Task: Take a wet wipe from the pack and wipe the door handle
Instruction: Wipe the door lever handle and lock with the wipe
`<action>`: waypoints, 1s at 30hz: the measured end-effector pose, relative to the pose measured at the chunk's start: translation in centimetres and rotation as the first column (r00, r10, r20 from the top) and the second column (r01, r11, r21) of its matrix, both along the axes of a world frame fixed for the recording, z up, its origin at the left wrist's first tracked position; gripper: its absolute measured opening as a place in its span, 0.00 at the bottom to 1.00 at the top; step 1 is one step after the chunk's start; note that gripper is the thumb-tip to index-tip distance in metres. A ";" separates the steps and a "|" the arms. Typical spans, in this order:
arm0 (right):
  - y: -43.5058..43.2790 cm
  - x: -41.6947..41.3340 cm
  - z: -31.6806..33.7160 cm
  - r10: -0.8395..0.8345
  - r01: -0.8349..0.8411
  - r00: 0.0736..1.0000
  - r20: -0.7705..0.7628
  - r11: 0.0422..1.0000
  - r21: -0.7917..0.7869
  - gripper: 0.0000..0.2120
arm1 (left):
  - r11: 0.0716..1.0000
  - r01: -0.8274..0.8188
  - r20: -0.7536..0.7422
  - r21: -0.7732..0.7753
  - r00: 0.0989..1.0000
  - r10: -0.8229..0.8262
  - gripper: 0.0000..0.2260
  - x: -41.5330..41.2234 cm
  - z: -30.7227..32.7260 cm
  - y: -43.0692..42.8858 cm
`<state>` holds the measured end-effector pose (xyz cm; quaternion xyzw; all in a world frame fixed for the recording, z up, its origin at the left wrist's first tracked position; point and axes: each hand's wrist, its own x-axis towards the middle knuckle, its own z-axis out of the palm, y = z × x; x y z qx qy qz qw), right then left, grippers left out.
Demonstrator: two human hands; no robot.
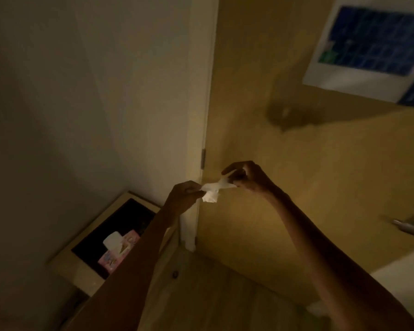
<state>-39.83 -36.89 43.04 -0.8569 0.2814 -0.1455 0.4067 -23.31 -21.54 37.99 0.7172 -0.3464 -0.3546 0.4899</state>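
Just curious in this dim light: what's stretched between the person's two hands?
In the head view, a white wet wipe spans from left hand to right hand, pinched by both.

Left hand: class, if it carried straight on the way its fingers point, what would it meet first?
The left hand points up and right along the wet wipe it pinches. The right hand, gripping the wipe's other end, probably comes first; the door stands behind, though depth is unclear.

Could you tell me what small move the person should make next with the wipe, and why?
Probably carry the wet wipe right toward the door handle. Both the left hand and right hand already pinch it, stretched between them near the hinge, so it is clear of the pink pack, while the handle sits untouched at the frame's right edge.
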 end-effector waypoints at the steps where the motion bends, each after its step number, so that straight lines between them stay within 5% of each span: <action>1: -0.5 -2.0 0.2 -0.036 0.036 0.999 -0.001 0.999 -0.002 0.12 | 1.000 0.024 -0.005 -0.009 1.000 -0.024 0.06 -1.3 0.2 -0.6; 11: -2.5 -17.5 0.4 -0.148 0.156 0.985 -0.087 0.983 0.097 0.10 | 0.996 0.047 -0.167 -0.075 0.984 -0.059 0.07 -14.9 1.7 -6.0; 14: -2.5 -20.9 -0.4 -0.158 0.162 0.983 -0.098 0.986 0.042 0.17 | 0.992 0.096 -0.193 -0.080 0.975 -0.110 0.08 -17.7 1.8 -6.8; 18: -2.9 -24.0 -1.1 -0.227 0.226 0.974 -0.016 0.971 -0.078 0.11 | 0.987 0.141 -0.265 -0.080 0.951 -0.158 0.09 -21.1 2.0 -7.6; 23: -3.8 -26.8 0.1 -0.290 0.290 0.957 0.004 0.956 -0.033 0.10 | 0.979 0.188 -0.432 -0.080 0.878 -0.204 0.12 -23.9 2.2 -8.1; 27: -4.1 -28.2 0.7 -0.286 0.287 0.958 0.025 0.955 -0.079 0.11 | 0.951 0.305 -0.326 -0.049 0.895 -0.304 0.18 -25.9 2.5 -9.2; 30: -4.4 -28.8 0.9 -0.324 0.324 0.946 0.023 0.942 -0.086 0.08 | 0.918 0.395 -0.057 -0.026 0.917 -0.396 0.21 -27.0 2.0 -10.3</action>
